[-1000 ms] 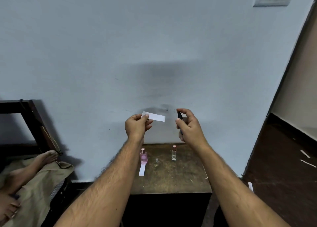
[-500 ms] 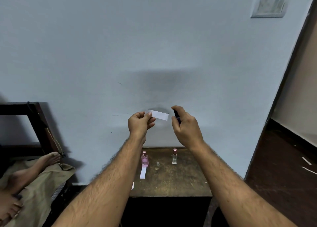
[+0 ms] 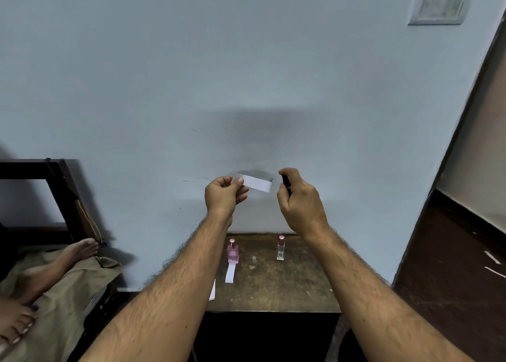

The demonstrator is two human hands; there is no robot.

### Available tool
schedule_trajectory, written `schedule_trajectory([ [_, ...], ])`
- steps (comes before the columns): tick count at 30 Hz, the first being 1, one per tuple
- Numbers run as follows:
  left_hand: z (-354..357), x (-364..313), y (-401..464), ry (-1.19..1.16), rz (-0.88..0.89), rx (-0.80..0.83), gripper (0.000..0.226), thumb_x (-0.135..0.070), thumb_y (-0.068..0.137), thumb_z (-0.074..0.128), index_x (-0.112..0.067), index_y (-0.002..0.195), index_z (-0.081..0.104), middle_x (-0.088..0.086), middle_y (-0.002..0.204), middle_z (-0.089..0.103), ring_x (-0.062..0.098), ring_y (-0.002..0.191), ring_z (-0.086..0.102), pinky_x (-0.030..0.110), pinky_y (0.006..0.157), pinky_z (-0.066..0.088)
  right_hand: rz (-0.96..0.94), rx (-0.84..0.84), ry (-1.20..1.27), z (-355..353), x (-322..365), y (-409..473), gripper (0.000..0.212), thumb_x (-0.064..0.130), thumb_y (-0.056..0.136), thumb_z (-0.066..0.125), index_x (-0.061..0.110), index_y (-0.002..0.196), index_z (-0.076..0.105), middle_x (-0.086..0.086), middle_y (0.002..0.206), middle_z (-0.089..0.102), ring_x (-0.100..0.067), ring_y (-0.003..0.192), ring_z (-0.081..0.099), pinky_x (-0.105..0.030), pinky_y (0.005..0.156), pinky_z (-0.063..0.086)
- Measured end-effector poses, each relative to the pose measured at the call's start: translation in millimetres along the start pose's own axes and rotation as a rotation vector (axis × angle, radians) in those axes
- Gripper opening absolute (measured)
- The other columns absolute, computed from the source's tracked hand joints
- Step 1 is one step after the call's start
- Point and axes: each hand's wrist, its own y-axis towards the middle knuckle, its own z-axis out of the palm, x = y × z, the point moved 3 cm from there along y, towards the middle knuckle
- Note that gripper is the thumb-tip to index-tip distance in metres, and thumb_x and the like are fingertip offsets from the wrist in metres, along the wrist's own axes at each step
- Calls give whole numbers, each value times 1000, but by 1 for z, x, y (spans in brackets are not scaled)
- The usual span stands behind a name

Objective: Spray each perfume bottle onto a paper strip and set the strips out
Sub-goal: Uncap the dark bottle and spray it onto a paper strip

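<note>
The left hand pinches 1 end of a white paper strip raised before the wall, while the right hand grips a dark spray bottle just beside the strip's free end. Below on the counter stand a pink bottle on another strip, a small clear cap and a clear bottle.

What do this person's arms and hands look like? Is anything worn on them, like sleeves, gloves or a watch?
Both arms are bare as far as the head view shows them, with no sleeve in sight, and both forearms carry dark hair. The left hand and the right hand wear no gloves. No watch, band or ring shows on the wrists or on the fingers that can be seen. The nails look short and plain.
</note>
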Motion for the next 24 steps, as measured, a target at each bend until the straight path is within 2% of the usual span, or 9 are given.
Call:
schedule_trajectory([
  [9, -3, 5, 3, 29, -4, -7, 28, -9, 88, 71, 2, 113, 62, 16, 97, 71, 18, 75, 72, 27, 66, 61, 18, -23, -25, 0, -5, -1, 24, 13, 95, 48, 12, 118, 50, -4, 76, 59, -23, 63, 55, -30, 54, 43],
  [12, -2, 5, 1, 38, -1, -7, 28, -9, 88, 70, 1, 113, 62, 17, 99, 71, 17, 75, 73, 27, 66, 61, -1, -40, -11, -1, -3, -1, 27, 12, 95, 48, 14, 123, 49, 0, 77, 56, -21, 64, 54, -30, 55, 43],
  [17, 0, 5, -2, 45, 1, -3, 25, -9, 89, 70, 0, 111, 63, 15, 97, 71, 17, 76, 72, 26, 66, 61, -12, -21, 5, -1, -1, -1, 30, 13, 96, 47, 14, 125, 48, -4, 80, 59, -23, 65, 54, -31, 55, 43],
  [24, 2, 5, -4, 34, 4, 12, 21, -8, 89, 70, 0, 107, 64, 12, 91, 70, 16, 73, 71, 25, 64, 60, 10, -23, 21, 1, -7, -2, 23, 13, 94, 48, 13, 117, 49, -4, 73, 58, -22, 61, 54, -33, 53, 43],
])
